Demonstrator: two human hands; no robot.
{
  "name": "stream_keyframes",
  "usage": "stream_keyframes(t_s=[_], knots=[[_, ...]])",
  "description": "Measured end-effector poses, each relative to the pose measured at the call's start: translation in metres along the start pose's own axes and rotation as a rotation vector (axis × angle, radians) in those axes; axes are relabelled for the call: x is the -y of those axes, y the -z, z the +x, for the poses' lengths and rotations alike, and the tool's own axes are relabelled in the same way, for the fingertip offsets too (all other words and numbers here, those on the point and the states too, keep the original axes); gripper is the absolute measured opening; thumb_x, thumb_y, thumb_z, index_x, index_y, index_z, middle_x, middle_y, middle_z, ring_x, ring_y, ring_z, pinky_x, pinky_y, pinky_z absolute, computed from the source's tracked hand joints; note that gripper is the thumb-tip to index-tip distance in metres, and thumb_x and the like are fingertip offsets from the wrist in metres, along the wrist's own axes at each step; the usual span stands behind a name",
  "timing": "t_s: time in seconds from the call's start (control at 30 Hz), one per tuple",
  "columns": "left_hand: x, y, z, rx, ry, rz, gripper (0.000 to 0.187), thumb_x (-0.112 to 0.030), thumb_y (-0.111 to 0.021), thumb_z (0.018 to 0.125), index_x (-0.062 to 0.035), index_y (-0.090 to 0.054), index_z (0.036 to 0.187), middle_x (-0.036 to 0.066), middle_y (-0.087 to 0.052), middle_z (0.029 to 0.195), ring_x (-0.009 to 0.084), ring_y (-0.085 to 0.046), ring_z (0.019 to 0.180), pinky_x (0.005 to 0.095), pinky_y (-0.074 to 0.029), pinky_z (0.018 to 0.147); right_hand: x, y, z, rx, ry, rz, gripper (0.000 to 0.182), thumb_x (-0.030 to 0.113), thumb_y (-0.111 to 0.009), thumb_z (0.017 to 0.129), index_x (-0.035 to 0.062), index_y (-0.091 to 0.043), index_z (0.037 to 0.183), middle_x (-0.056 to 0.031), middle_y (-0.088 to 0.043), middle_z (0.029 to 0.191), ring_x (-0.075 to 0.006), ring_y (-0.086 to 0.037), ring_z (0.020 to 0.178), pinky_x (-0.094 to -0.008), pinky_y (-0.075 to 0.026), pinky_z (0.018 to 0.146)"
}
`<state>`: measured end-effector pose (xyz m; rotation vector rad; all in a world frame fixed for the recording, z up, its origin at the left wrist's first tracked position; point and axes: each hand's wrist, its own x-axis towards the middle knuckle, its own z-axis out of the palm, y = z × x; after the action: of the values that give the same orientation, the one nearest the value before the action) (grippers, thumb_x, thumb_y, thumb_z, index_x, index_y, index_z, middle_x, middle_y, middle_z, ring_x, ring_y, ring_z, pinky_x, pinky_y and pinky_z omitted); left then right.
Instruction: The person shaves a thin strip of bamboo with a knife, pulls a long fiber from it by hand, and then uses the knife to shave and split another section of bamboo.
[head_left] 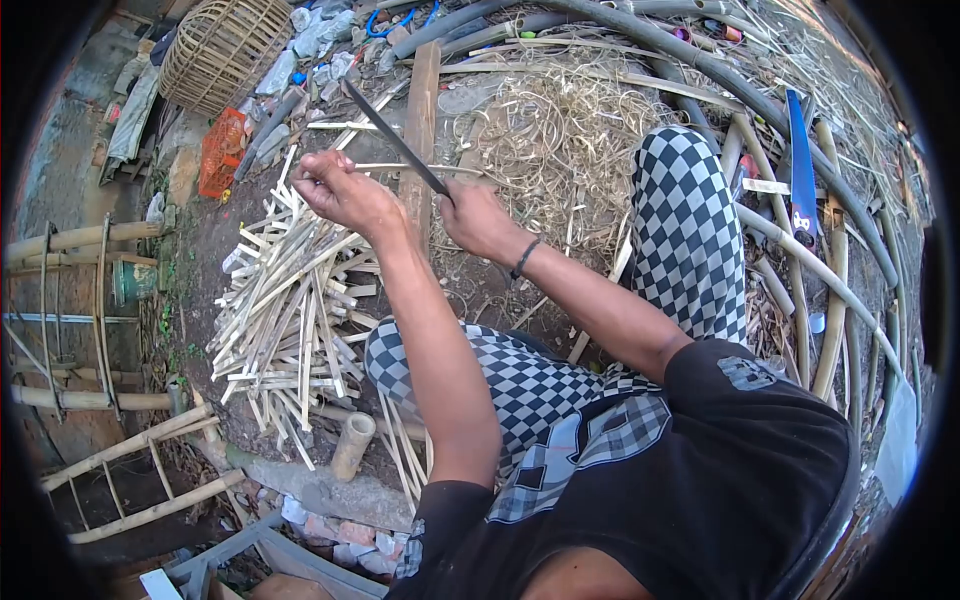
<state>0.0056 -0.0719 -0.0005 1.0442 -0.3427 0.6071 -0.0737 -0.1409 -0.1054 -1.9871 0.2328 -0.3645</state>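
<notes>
My left hand (345, 200) is closed at the upper left of the middle, around one end of a thin bamboo strip (390, 167). The strip runs right towards my right hand (478, 217), which is wrapped round the handle of a long dark blade (395, 138). The blade points up and left, crossing the strip near my right hand. Beneath both hands lies a wooden plank (422, 100) on the ground. A large pile of split bamboo sticks (290, 310) is below my left hand. Curled shavings (575, 150) are heaped to the right of the plank.
A woven bamboo basket (222, 50) and an orange crate (222, 150) stand at upper left. A blue saw (801, 160) and long bamboo poles (835, 280) lie at right. Near my legs is a short bamboo tube (353, 445). Bamboo frames (150, 480) are at lower left.
</notes>
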Motion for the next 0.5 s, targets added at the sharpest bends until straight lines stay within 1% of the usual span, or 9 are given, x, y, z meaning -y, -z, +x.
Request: stream_keyframes(t_s=[0.03,0.1,0.13,0.2,0.27,0.3,0.37,0.43,0.5], knots=[[0.001,0.003,0.001,-0.009,-0.001,-0.008,0.026,-0.029,-0.050,0.104,-0.0098,-0.042,0.088,0.001,-0.042,0.074,0.0089,-0.037,0.068,0.0256,-0.033,0.062,0.021,0.008,-0.004,0.003,-0.007,0.001,0.021,0.012,-0.049,0.092,-0.0051,-0.057,0.102,-0.0289,-0.063,0.075,-0.0495,-0.063,0.077,-0.0576,-0.050,0.073],[0.000,0.004,0.001,-0.033,0.001,0.003,0.026,-0.028,-0.049,0.105,-0.0098,-0.041,0.088,0.001,-0.042,0.074,0.0091,-0.037,0.068,0.0257,-0.034,0.062,0.049,0.021,-0.013,0.080,0.094,-0.015,0.021,0.013,-0.050,0.093,-0.0028,-0.056,0.105,-0.0289,-0.062,0.071,-0.0489,-0.063,0.073,-0.0569,-0.050,0.070],[-0.002,0.004,0.002,-0.056,-0.006,0.011,0.025,-0.027,-0.049,0.105,-0.0098,-0.041,0.088,0.001,-0.043,0.075,0.0092,-0.038,0.069,0.0258,-0.034,0.063,0.041,0.015,-0.011,0.086,0.092,-0.016,0.021,0.013,-0.050,0.093,-0.0028,-0.056,0.105,-0.0289,-0.062,0.071,-0.0489,-0.063,0.073,-0.0569,-0.050,0.070],[-0.004,0.007,-0.002,-0.074,0.020,0.022,0.024,-0.025,-0.048,0.105,-0.0104,-0.041,0.087,0.001,-0.042,0.075,0.0094,-0.038,0.070,0.0263,-0.034,0.064,0.014,-0.004,-0.008,0.008,-0.005,-0.048,0.022,0.013,-0.049,0.093,-0.0021,-0.055,0.108,-0.0294,-0.062,0.070,-0.0492,-0.062,0.070,-0.0555,-0.051,0.068],[-0.003,0.010,0.003,-0.096,-0.013,0.039,0.023,-0.024,-0.048,0.105,-0.0112,-0.040,0.088,0.000,-0.042,0.075,0.0097,-0.037,0.069,0.0270,-0.033,0.065,0.001,-0.013,0.000,0.058,-0.002,-0.072,0.022,0.014,-0.049,0.093,-0.0024,-0.055,0.107,-0.0298,-0.062,0.072,-0.0492,-0.063,0.072,-0.0562,-0.051,0.070],[-0.006,0.014,0.007,-0.164,0.022,0.056,0.024,-0.026,-0.048,0.105,-0.0119,-0.038,0.088,-0.001,-0.040,0.074,0.0101,-0.036,0.068,0.0278,-0.032,0.066,-0.004,-0.014,0.006,0.096,-0.003,-0.104,0.023,0.015,-0.049,0.093,-0.0028,-0.056,0.106,-0.0303,-0.063,0.073,-0.0493,-0.063,0.074,-0.0568,-0.051,0.072],[-0.002,0.039,0.018,-0.142,0.050,-0.009,0.024,-0.026,-0.048,0.105,-0.0119,-0.038,0.088,-0.001,-0.039,0.073,0.0102,-0.035,0.068,0.0278,-0.032,0.066,-0.001,-0.010,0.014,0.213,-0.034,-0.229,0.024,0.018,-0.048,0.094,-0.0021,-0.056,0.104,-0.0306,-0.063,0.076,-0.0494,-0.063,0.079,-0.0582,-0.050,0.075],[0.000,0.041,0.020,-0.100,0.076,-0.087,0.023,-0.024,-0.047,0.106,-0.0122,-0.038,0.088,-0.001,-0.036,0.072,0.0108,-0.034,0.068,0.0276,-0.032,0.067,0.030,0.010,0.006,0.184,0.033,-0.201,0.023,0.019,-0.048,0.094,-0.0011,-0.056,0.104,-0.0303,-0.063,0.075,-0.0495,-0.063,0.077,-0.0579,-0.051,0.074],[-0.002,0.035,0.014,-0.058,0.072,-0.092,0.024,-0.025,-0.047,0.105,-0.0121,-0.038,0.088,-0.001,-0.036,0.072,0.0110,-0.034,0.069,0.0277,-0.033,0.068,0.035,0.012,-0.003,0.186,0.081,-0.175,0.022,0.019,-0.049,0.094,-0.0002,-0.057,0.104,-0.0299,-0.063,0.074,-0.0495,-0.063,0.076,-0.0577,-0.051,0.073]])
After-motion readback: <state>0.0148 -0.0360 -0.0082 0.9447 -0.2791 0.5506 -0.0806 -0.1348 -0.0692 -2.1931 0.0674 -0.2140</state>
